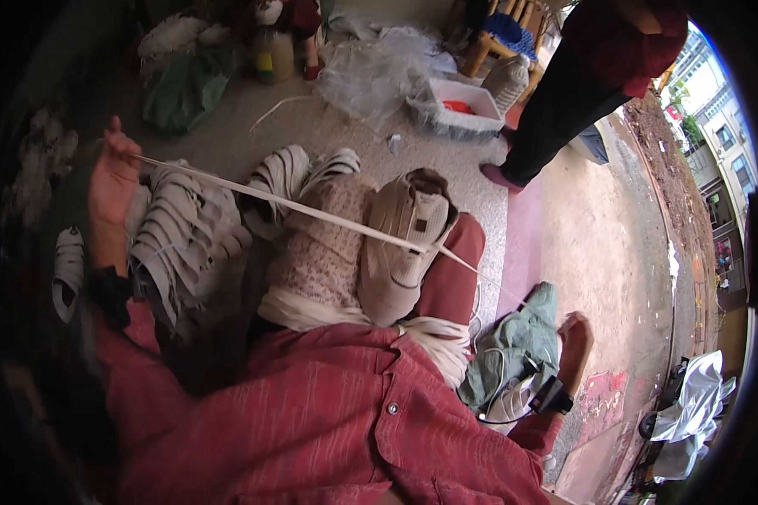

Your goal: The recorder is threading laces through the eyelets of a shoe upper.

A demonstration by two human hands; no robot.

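Lace-pulling looks in hand: the beige shoe (386, 273) lies on the lap (452, 292); left of it the left hand (116, 172) pinches the white lace (312, 210) — right of it the right hand (574, 347) is blurred, grip unclear — even tension seems called for next

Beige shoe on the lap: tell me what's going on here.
A person in a red shirt has the beige shoe on the lap, a white lace stretched taut from the raised left hand to the shoe. The lace runs on toward the right hand, but whether that hand grips it is unclear. What look like white shoe pieces lie piled at left; another person stands at upper right.
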